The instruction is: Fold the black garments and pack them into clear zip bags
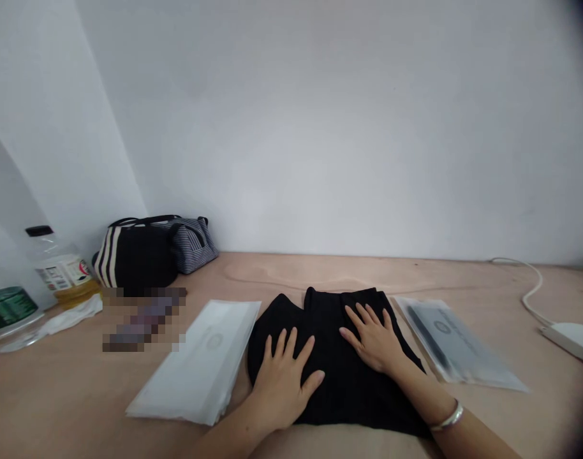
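A black piece of folded clothing [339, 382] lies spread on the table in front of me; its exact kind I cannot make out. My left hand [284, 376] rests flat on its left part, fingers spread. On the upper right part lies my right hand [372, 338], palm down with the fingers apart and a silver bangle on the wrist. Left of the cloth is a stack of frosted plastic bags [200, 363] with a faint round print. To its right, another frosted bag [457, 344] has something dark inside.
Along the left stand a bottle of yellow liquid [64, 271], a green-labelled bottle [9, 309] and white tissue [74, 315]. A black bag with white stripes [141, 255] sits near the wall. A white device [573, 338] with a cable [535, 287] is at the right edge.
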`<state>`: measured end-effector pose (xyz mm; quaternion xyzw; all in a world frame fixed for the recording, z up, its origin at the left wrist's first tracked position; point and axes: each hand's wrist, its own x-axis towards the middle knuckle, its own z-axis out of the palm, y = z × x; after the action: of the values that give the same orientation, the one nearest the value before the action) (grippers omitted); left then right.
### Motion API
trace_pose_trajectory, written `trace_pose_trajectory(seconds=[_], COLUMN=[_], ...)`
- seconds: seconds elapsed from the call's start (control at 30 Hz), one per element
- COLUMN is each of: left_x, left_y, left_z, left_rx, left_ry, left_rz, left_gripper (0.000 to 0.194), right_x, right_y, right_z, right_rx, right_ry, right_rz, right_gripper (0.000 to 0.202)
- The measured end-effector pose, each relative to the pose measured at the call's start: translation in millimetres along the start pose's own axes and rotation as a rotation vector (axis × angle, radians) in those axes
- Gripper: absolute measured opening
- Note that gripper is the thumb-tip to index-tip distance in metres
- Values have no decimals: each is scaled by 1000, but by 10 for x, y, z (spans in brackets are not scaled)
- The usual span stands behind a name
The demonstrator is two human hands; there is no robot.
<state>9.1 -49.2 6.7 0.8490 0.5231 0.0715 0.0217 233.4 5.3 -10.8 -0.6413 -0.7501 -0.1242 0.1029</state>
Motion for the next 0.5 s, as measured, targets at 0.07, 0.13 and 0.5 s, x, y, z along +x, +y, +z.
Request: trace_pose_trajectory(seconds=[0.07,0.13,0.5], left_x=[-9,-9,54], left_y=[-31,-50,-81], left_z=[18,13,-105], left_rx=[6,8,24], left_ry=[5,4,159], left_rz=[5,4,-141], left_gripper=[59,59,58], right_x=[4,5,51], right_y=[44,125,348], right_z=[-78,-152,-266], right_rx=[-11,-42,52], right_ry=[65,97,-152], right_rz=[85,211,505], right_gripper=[47,39,45])
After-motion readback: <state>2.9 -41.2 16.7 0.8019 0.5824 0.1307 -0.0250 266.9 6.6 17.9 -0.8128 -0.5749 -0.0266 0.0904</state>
